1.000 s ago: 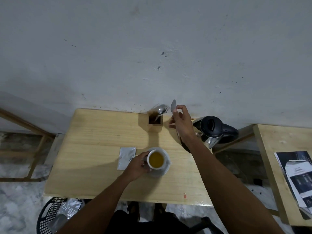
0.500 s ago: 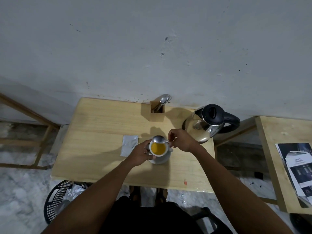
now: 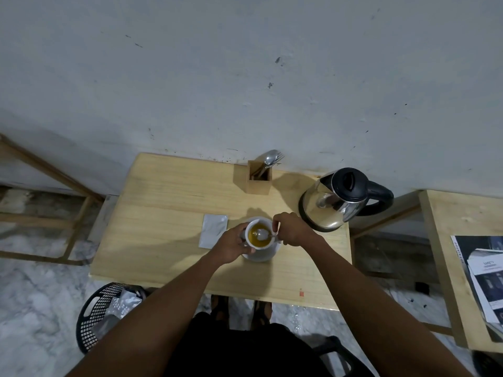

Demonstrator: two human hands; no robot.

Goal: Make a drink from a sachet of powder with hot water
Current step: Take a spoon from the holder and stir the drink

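Spoon [image 3: 261,234] in cup [image 3: 251,227] of yellow drink [image 3: 260,239]

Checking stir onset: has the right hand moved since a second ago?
Yes. The right hand came away from the wooden cutlery holder toward the person, and now holds the spoon in the cup.

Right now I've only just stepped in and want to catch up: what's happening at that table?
A person is making a drink at the wooden table. The left hand steadies a white cup of yellow liquid on its saucer, while the right hand holds a spoon with its bowl in the cup. A silver sachet lies flat beside the cup, and the kettle stands to the right, lid closed.
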